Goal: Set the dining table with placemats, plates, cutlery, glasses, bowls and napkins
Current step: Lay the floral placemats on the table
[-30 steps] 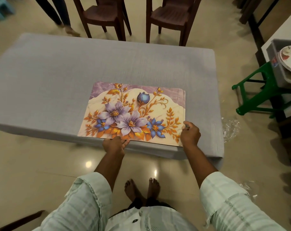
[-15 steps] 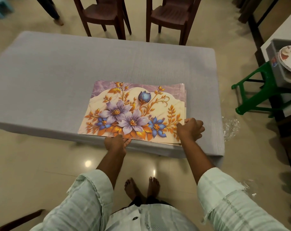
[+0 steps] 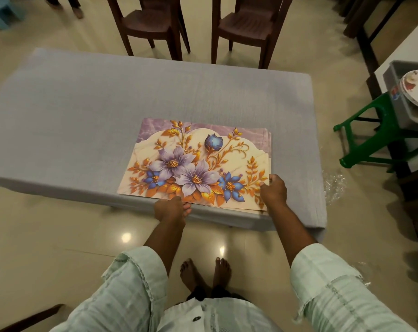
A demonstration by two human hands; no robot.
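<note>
Step in hand: placemats — a stack of floral placemats [image 3: 198, 164] lies at the near edge of the grey table [image 3: 83, 116].
Left hand [image 3: 170, 208]: pinching the stack's near edge.
Right hand [image 3: 273, 191]: fingers curled on the right corner.
Next move: likely peel off the top mat alone.
Container: grey tub [image 3: 399, 97], far right — holds plates [image 3: 416, 89]; other contents hidden.

Grey-clothed table [image 3: 83, 121]; floral placemat stack [image 3: 198, 164] on near edge.
</note>
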